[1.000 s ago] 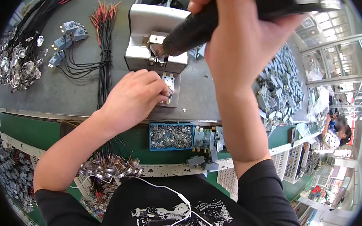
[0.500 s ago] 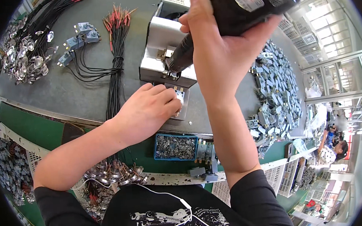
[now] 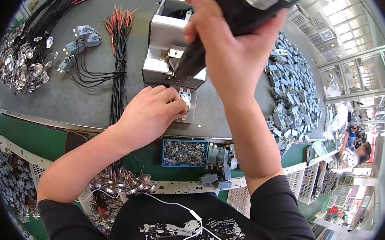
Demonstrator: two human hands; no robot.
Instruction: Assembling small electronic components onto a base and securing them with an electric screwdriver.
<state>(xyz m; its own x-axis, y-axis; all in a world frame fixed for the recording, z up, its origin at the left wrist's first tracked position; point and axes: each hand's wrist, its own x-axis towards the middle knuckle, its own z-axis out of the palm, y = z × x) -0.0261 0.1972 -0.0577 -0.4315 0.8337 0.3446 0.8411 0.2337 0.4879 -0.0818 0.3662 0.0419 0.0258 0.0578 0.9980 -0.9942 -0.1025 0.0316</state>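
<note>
My right hand (image 3: 234,50) is wrapped round a thick black power screwdriver (image 3: 243,11), held tilted. Its dark tapered nose points down at the front of a silver box-shaped screw feeder (image 3: 153,69), by a small metal outlet; whether the tip touches is hard to see. My left hand (image 3: 149,114) is closed, with its fingertips at a small switch-like part (image 3: 185,98) with brass-coloured terminals. This part sits on a metal plate (image 3: 194,113) just in front of the feeder, partly covered by my fingers.
Left of the feeder lie a bundle of black wires (image 3: 120,80) with red ends and several wired grey switches (image 3: 76,47). A large heap of grey switches (image 3: 290,86) spreads at the right. A blue tray (image 3: 185,152) of small metal pieces stands near me. Another person (image 3: 353,153) is far right.
The view has shifted slightly, so the bench things appear further left. My right hand and the screwdriver have moved a little up and left in the picture. My left hand stays at the part.
</note>
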